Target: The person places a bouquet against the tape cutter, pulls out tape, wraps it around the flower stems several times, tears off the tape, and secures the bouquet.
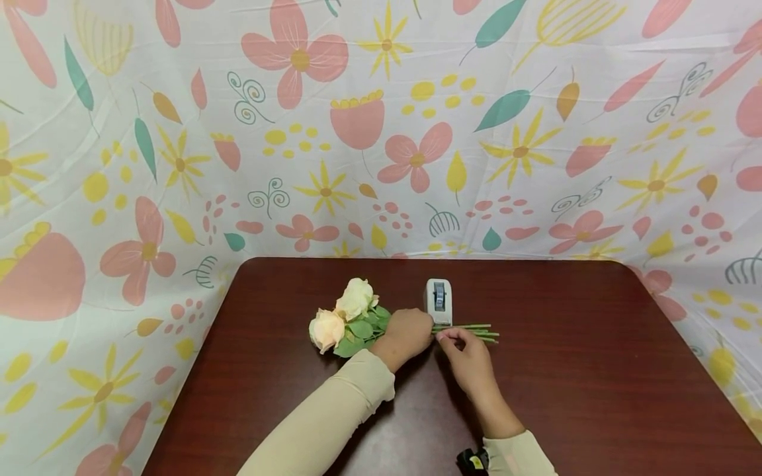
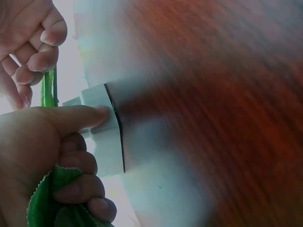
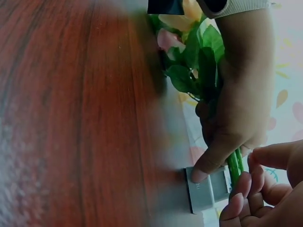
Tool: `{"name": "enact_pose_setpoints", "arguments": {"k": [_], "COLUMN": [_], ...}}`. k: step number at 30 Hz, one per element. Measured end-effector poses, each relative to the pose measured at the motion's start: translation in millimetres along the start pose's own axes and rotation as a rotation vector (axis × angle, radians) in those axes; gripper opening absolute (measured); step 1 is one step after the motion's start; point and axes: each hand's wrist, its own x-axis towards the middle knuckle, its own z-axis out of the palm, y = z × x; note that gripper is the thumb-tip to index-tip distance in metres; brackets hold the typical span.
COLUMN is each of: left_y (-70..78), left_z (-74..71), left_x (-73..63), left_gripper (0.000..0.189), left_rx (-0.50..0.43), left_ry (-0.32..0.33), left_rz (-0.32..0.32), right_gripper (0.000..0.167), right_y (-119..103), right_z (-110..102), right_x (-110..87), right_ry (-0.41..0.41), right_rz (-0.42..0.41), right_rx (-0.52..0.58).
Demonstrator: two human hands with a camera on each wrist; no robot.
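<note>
A bunch of artificial roses (image 1: 327, 330) with cream and peach blooms lies on its side, blooms to the left, green stems (image 1: 485, 332) to the right. My left hand (image 1: 407, 334) grips the bunch below the leaves (image 3: 207, 61). Its thumb (image 2: 90, 116) reaches onto the white tape dispenser (image 1: 439, 301), which stands just beyond the stems. Close beside the stems, my right hand (image 1: 470, 363) has thumb and index fingertips together. A small glossy bit, apparently clear tape (image 2: 28, 98), shows at those fingertips; the rest is hidden.
The dark reddish-brown table (image 1: 595, 370) extends on both sides of the hands. A white curtain (image 1: 381, 152) printed with flowers and leaves hangs behind it and along the sides. A black wrist device (image 1: 473, 461) sits by the right sleeve.
</note>
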Motion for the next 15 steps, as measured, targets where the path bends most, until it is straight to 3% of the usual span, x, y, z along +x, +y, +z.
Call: {"name": "enact_pose_setpoints", "arguments": {"k": [7, 15], "left_y": [-0.8, -2.3], "left_z": [-3.4, -8.5], "left_x": [1.1, -1.2], "left_gripper": [0.019, 0.014], "left_rx": [-0.048, -0.038], "left_ry": [0.017, 0.048], "left_rz": [0.012, 0.034], "right_gripper": [0.017, 0.017], "right_y": [-0.1, 4.2], "right_z": [-0.9, 1.0], "right_x": [-0.2, 3.0], "right_ry": [0.007, 0.012], "right_rz": [0.0, 0.011], "right_rx": [-0.013, 0.004]}}
